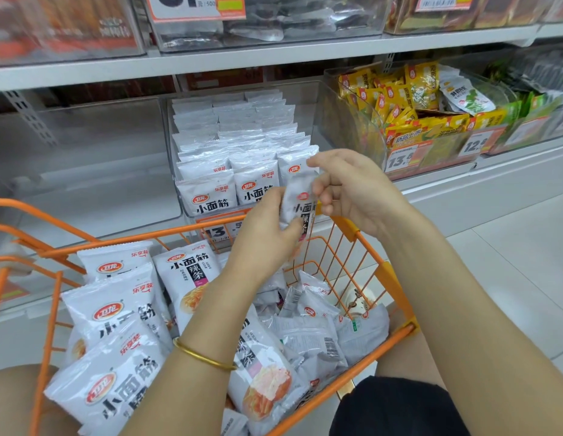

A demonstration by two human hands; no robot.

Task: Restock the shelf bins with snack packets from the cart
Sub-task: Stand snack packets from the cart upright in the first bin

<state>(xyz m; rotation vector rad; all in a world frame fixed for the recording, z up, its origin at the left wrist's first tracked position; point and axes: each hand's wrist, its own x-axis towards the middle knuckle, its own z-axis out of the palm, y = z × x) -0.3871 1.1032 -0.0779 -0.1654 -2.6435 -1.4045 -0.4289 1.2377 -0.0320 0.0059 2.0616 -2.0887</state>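
Left hand (264,237) grips the lower half of one white snack packet (300,204), fingers curled round it; right hand (352,190) pinches its top edge, so both are clamped on it. Packet is upright over the far rim of the orange cart (385,272), just before the front right corner of the clear shelf bin (183,212) — bin full of upright shelved packets (211,190). Loose packets (116,313) lie piled in the cart — gold bangle (204,357) on left wrist.

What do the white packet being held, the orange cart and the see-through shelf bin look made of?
Packet: thin plastic film, probably; glossy, creased surface.
Cart: seemingly metal wire with orange coating; thin rigid bars.
Shelf bin: clear hard plastic, maybe acrylic; transparent, reflective walls.
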